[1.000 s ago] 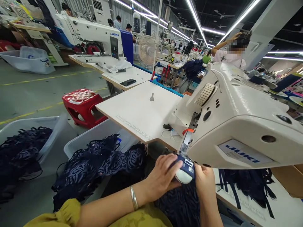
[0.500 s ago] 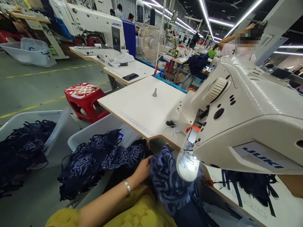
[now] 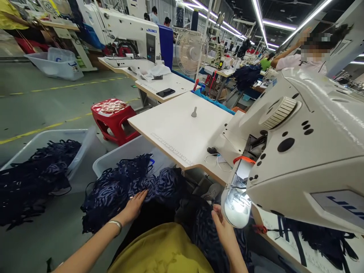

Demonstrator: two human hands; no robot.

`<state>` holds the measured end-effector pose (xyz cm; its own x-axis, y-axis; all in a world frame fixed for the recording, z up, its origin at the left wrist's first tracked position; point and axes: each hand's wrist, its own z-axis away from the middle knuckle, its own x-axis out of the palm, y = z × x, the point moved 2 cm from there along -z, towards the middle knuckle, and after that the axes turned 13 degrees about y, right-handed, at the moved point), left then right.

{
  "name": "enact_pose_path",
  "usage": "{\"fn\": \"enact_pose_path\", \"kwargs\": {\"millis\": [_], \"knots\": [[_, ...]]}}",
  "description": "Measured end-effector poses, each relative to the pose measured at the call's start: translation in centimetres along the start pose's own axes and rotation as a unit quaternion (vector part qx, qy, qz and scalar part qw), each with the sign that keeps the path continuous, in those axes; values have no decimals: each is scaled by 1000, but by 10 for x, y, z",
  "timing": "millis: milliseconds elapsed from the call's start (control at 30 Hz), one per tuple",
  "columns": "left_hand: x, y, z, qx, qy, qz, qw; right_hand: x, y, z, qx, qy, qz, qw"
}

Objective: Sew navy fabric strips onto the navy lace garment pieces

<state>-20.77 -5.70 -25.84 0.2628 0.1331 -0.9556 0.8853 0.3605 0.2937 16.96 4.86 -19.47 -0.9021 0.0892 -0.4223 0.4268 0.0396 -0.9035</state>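
My left hand [image 3: 134,206] lies flat with fingers stretched out on a heap of dark blue patterned fabric [image 3: 119,185] that fills a white bin [image 3: 125,156] beside my lap. My right hand [image 3: 223,227] rests on another piece of dark blue patterned fabric [image 3: 206,231] on my lap, just under the lit head of the white JUKI sewing machine [image 3: 298,151]. Its fingers curl on the cloth; whether they pinch it is unclear.
A white work table [image 3: 182,129] with a small grey peg [image 3: 194,112] stands ahead. A red stool [image 3: 113,117] and a second bin of dark fabric [image 3: 42,159] are to the left. Dark straps [image 3: 321,235] lie under the machine. Other people work at machines behind.
My left hand has moved left from the machine's needle area onto the fabric heap in the bin. The piece under the needle has come away onto my lap, and my right hand shows again.
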Motion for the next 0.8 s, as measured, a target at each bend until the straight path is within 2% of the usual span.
{"fn": "enact_pose_path", "kwargs": {"millis": [67, 133, 200, 267, 333, 400, 533, 633, 700, 733, 800], "knots": [[15, -1, 0, 1, -13, -21, 1000, 1, 5, 8, 49, -16, 0, 999], [19, -2, -8, 11, -20, -30, 999, -2, 6, 15, 83, -34, 3, 996], [15, -1, -22, 23, -26, -32, 999, -6, 5, 18, 100, -51, 2, 994], [3, 1, -39, 23, -20, -37, 999, -9, 5, 19, 116, -64, 4, 991], [-18, 5, -58, 14, 1, -51, 999, -11, 7, 20, 137, -67, 7, 988], [-51, 8, -79, 16, 32, -71, 997, -12, 9, 20, 152, -69, 8, 986], [-142, 1, -113, 2, 119, -139, 983, -9, 10, 19, 164, -70, 1, 984], [-200, -10, -118, -40, 187, -196, 962, -2, 6, 18, 157, -74, -9, 985], [-215, -16, -112, -65, 207, -224, 950, 3, 5, 18, 150, -76, -20, 985], [-214, -18, -106, -76, 206, -234, 947, 6, 5, 19, 147, -83, -24, 985], [-193, -20, -90, -96, 182, -245, 947, 8, 9, 18, 128, -97, -19, 987]]}}
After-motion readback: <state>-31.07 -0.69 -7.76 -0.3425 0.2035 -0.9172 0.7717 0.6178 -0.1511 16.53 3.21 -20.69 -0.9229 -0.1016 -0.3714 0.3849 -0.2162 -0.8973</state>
